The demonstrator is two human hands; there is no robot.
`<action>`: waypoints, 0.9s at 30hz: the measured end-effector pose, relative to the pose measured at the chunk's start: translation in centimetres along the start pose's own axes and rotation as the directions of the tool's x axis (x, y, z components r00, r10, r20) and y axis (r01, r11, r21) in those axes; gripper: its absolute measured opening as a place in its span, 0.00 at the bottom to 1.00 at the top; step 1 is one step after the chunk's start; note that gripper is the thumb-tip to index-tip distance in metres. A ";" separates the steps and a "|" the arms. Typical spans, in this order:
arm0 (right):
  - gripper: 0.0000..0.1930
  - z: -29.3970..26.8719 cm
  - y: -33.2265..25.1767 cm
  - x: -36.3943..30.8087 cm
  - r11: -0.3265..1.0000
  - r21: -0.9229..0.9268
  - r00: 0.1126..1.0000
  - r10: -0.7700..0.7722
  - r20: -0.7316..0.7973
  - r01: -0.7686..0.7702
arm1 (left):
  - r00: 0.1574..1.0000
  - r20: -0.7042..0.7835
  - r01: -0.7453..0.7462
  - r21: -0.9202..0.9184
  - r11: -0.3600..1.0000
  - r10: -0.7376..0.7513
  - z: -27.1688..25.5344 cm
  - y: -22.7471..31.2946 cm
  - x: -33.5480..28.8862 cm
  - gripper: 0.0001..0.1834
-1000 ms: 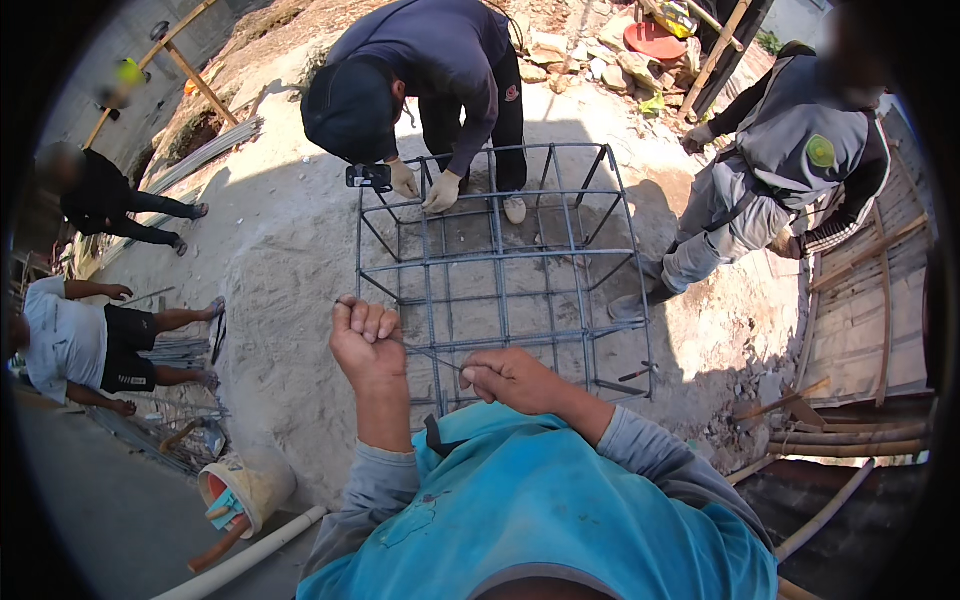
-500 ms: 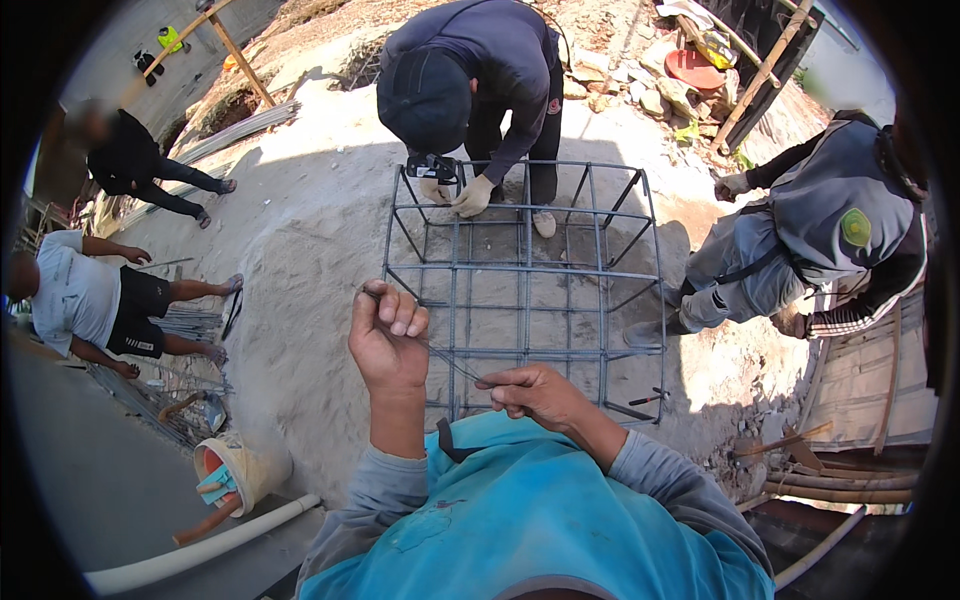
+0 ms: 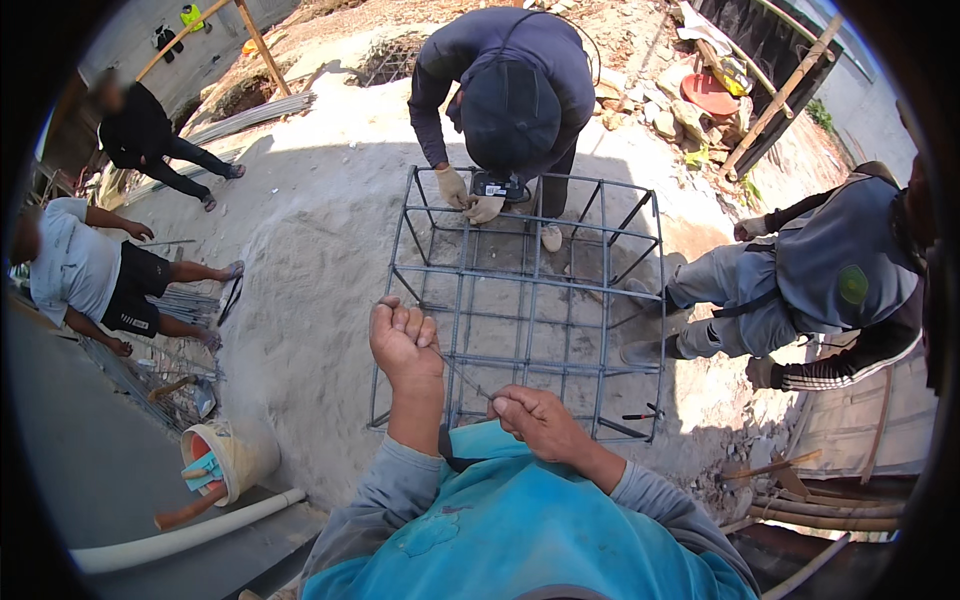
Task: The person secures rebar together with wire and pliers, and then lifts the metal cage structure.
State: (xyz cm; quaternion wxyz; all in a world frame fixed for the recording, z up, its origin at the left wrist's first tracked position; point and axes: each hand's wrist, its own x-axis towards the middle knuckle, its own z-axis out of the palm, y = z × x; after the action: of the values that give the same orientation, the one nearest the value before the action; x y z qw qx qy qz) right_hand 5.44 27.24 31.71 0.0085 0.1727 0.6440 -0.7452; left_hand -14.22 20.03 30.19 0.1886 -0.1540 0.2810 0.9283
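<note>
My left hand point(image 3: 408, 348) is closed in a fist, raised over the near left part of a rebar cage point(image 3: 530, 272). A thin dark strand of tie wire point(image 3: 464, 376) runs slantwise from it to my right hand point(image 3: 538, 420), which pinches the other end between thumb and finger. The cage of tied steel bars lies on sandy ground in front of me. Opposite, a co-worker in a dark cap point(image 3: 512, 118) bends over the far side, gloved hands point(image 3: 470, 202) at a bar. A hand tool with dark handles point(image 3: 640, 413) rests at the near right corner.
On the right stands a person in grey point(image 3: 830, 260); two others are at the left. A white bucket point(image 3: 250, 455) lies tipped near a pale pipe point(image 3: 190, 540). Steel bars point(image 3: 250, 118) lie at the far left. Rubble and a bamboo pole point(image 3: 785, 95) are at the far right.
My hands have shifted slightly right and down in the picture, still holding the wire. The co-worker opposite has leaned farther over the cage, head moving right.
</note>
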 end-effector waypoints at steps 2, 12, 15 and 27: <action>0.15 0.0 0.3 0.1 0.997 0.082 1.000 0.003 -0.023 -0.002 | 0.999 -0.015 0.033 -0.035 0.999 -0.033 -0.1 1.0 0.0 0.06; 0.16 2.1 0.2 1.0 0.879 0.442 0.977 0.103 0.190 -0.178 | 0.978 0.206 -0.007 -0.071 0.997 0.021 0.5 3.9 0.8 0.07; 0.15 1.2 0.7 2.8 0.959 -0.277 0.997 -0.045 0.067 0.062 | 0.935 0.290 -0.247 0.122 0.961 0.204 0.8 3.1 1.2 0.06; 0.10 2.5 3.2 2.9 0.944 -0.326 0.874 -0.198 -0.444 0.048 | 0.908 0.289 0.245 0.216 0.945 -0.302 -3.3 -2.7 -0.6 0.07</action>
State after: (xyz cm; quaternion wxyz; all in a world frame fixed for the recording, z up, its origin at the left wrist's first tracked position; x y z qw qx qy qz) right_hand 2.86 24.85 28.19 -0.1695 0.3031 0.7434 -0.5716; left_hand -11.93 20.05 26.56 0.3729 -0.0231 0.3029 0.8767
